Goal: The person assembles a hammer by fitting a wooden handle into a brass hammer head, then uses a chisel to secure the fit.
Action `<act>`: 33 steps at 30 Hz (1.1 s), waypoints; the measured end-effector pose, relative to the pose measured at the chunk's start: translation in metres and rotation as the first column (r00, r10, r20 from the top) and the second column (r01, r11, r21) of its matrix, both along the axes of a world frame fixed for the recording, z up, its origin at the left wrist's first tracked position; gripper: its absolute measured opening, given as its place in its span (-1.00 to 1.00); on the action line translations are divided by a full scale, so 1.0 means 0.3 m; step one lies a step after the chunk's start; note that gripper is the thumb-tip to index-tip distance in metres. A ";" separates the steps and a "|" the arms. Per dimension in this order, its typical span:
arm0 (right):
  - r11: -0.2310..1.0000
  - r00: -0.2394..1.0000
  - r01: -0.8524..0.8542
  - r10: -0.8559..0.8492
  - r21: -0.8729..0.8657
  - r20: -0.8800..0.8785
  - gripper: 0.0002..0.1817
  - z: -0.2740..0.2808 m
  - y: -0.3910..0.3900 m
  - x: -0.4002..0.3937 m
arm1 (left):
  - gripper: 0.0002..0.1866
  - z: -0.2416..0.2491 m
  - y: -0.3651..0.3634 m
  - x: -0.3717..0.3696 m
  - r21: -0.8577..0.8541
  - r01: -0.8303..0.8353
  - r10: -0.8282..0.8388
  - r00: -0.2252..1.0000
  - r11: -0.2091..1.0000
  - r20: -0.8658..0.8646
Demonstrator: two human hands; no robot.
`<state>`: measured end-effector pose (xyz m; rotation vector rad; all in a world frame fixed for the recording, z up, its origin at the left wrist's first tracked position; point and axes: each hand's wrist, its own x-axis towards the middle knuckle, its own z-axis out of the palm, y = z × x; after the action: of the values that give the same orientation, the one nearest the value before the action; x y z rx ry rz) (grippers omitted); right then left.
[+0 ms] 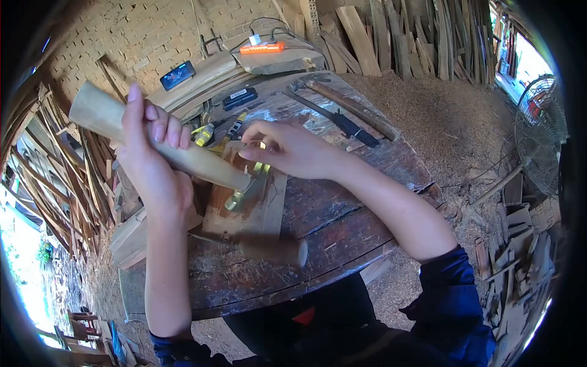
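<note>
My left hand (153, 147) is wrapped round a long, pale, tapered wooden piece (205, 167), held at a slant. Its wide end points up to the left and its narrow end down towards the board. My right hand (293, 150) is close to that narrow end with its fingers curled. Yellow shows between and below those fingers, but I cannot make out what they hold. Under the narrow end, a small yellow-green object (234, 200) lies on a flat wooden board (244, 217). A second pale wooden cylinder (278, 251) lies nearer my body.
On the worn wooden table (342, 208) are a hammer (354, 110), a black-handled tool (348, 125), a dark case (239, 98) and yellow tools (235, 125). Behind stand a phone (177, 76) and an orange power strip (262, 48). A fan (541, 134) is at right.
</note>
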<state>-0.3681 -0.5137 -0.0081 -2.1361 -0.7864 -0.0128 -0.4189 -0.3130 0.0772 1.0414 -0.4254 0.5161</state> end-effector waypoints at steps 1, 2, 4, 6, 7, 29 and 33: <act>0.998 1.000 0.030 -0.030 0.058 -0.001 -0.45 0.006 -0.016 0.013 | -0.65 0.003 -0.002 0.011 0.024 -0.012 0.013 1.000 1.000 -0.025; 0.992 0.998 0.060 -0.059 0.115 -0.006 -0.41 0.010 -0.032 0.031 | -0.62 0.006 -0.021 0.017 0.017 -0.053 0.053 0.998 0.998 -0.034; 0.976 0.975 0.193 -0.202 0.104 0.088 -0.38 0.013 -0.080 0.066 | -0.62 -0.001 -0.021 0.027 0.121 -0.079 0.081 0.997 0.990 -0.006; 0.960 0.930 0.278 -0.280 0.042 0.238 -0.50 0.012 -0.125 0.086 | -0.62 -0.008 -0.021 0.033 0.198 -0.108 0.107 0.994 0.974 0.013; 0.946 0.896 0.325 -0.311 0.008 0.318 -0.55 0.007 -0.131 0.091 | -0.62 -0.008 -0.032 0.032 0.230 -0.124 0.124 0.992 0.965 0.014; 0.364 0.584 0.789 -0.695 -0.495 0.419 -0.39 -0.141 -0.401 0.288 | -0.62 0.002 0.108 0.100 0.191 0.042 -0.014 0.989 0.981 -0.145; 0.355 0.501 0.866 -0.632 -0.353 0.591 -0.55 -0.151 -0.404 0.282 | -0.59 -0.003 0.166 0.113 0.196 0.237 -0.200 0.961 0.952 -0.191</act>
<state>-0.2836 -0.6348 -0.0535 -3.0296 0.2134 -0.7886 -0.3851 -0.2633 0.0762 1.2213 -0.4466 0.1816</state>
